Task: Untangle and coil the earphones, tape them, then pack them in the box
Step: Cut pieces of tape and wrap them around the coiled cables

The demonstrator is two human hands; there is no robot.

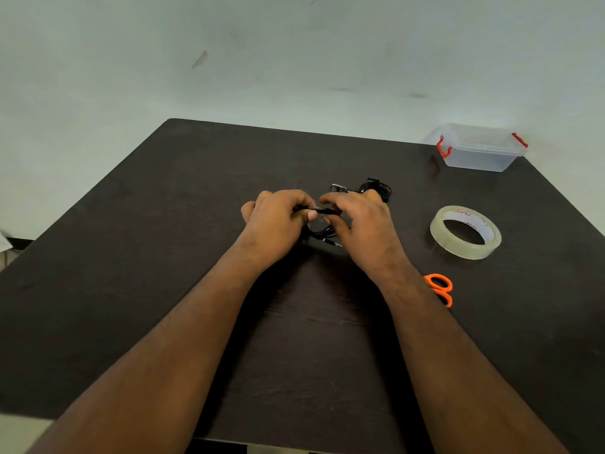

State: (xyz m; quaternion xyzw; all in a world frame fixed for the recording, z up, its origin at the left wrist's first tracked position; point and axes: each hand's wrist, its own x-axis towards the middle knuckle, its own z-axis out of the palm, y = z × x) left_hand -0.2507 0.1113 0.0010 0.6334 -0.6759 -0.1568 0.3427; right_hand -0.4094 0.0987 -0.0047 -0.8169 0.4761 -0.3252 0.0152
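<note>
Black earphones are held between both hands over the middle of the dark table. My left hand pinches the cord on one side and my right hand grips it on the other. Loose loops and the jack plug hang just below the fingers. Another bunch of black cord lies on the table just beyond my right hand. A roll of clear tape lies flat to the right. The clear plastic box with red clips stands open at the far right corner.
Orange-handled scissors lie right of my right forearm, partly hidden by it. A pale wall rises behind the table. The table's near edge runs along the bottom of the view.
</note>
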